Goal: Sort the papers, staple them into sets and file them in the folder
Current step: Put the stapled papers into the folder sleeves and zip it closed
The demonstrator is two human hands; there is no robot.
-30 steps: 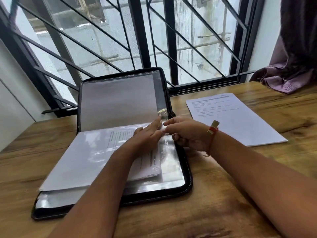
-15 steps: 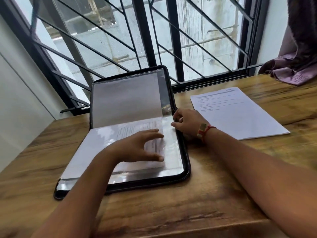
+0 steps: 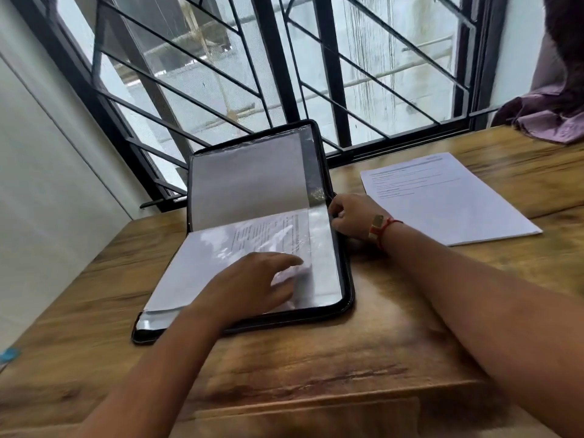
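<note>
At the far left a white wall [image 3: 38,184] meets the wooden bench [image 3: 316,358], and a small blue object [image 3: 8,355], too blurred to identify, sits at the bench's left edge. Behind the bench a window with a black metal grille [image 3: 284,74] spans most of the view.

Left of centre, a black folder [image 3: 346,279] lies open on the bench. Its far half stands upright against the window, and its near half lies flat. Clear plastic sleeves [image 3: 322,248] fill both halves. A printed paper set [image 3: 268,235] lies on the flat half. I cannot tell whether it is fully inside a sleeve.

The left hand [image 3: 249,286] rests palm down on this paper set, its fingers [image 3: 284,260] straight and slightly apart, pressing the sheet without grasping it.

Just to the right, the right hand [image 3: 354,216] sits at the folder's right rim near the fold. Its fingers [image 3: 336,205] are curled and clamped on that rim. A red thread band with a gold tag [image 3: 380,227] circles the wrist.

Further right, 1 stack of printed papers [image 3: 448,200] lies flat on the bench, apart from the folder. In the far right corner a purple cloth [image 3: 553,115] drapes onto the bench by the window.
</note>
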